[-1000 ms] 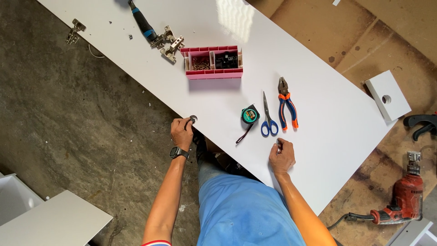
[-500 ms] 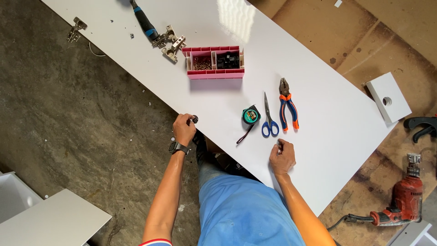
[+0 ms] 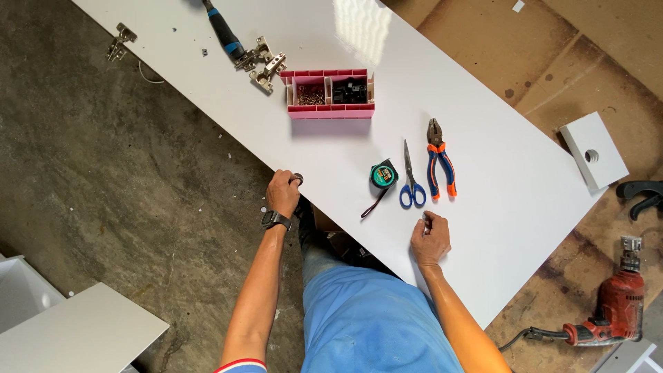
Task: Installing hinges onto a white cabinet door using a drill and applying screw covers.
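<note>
A: Item one – left hand [image 3: 283,193], black wristwatch [image 3: 275,220] on the wrist. Position?

B: At the near edge of the long white glossy table [image 3: 525,207]. Fingers curled together and closed on a small dark round piece [image 3: 298,179], held right at the table's rim.

A: Item two – right hand [image 3: 429,238]?

B: Resting on the table top, further along the same edge. Fingers pinched together on a small pale piece [image 3: 425,220]; too small to tell what kind.

A: Tools nearby?

B: Between the hands and a little beyond: green-and-black tape measure [image 3: 382,175], blue-handled scissors [image 3: 411,181], orange-and-blue pliers [image 3: 439,162], lying side by side and apart from both hands. Further off, a pink compartment tray [image 3: 331,112] with small brass and black fittings, then silver metal hinges [image 3: 262,63] touching a blue-and-black-handled screwdriver [image 3: 224,34].

A: Step in hand?

B: By my judgement, both small pieces are being set against the table's near edge, neither yet let go.

A: What does the next move call for?

B: A steady pinch on each piece and a careful placing, as both are small and the dark one sits at the very rim where it could drop to the floor
</note>
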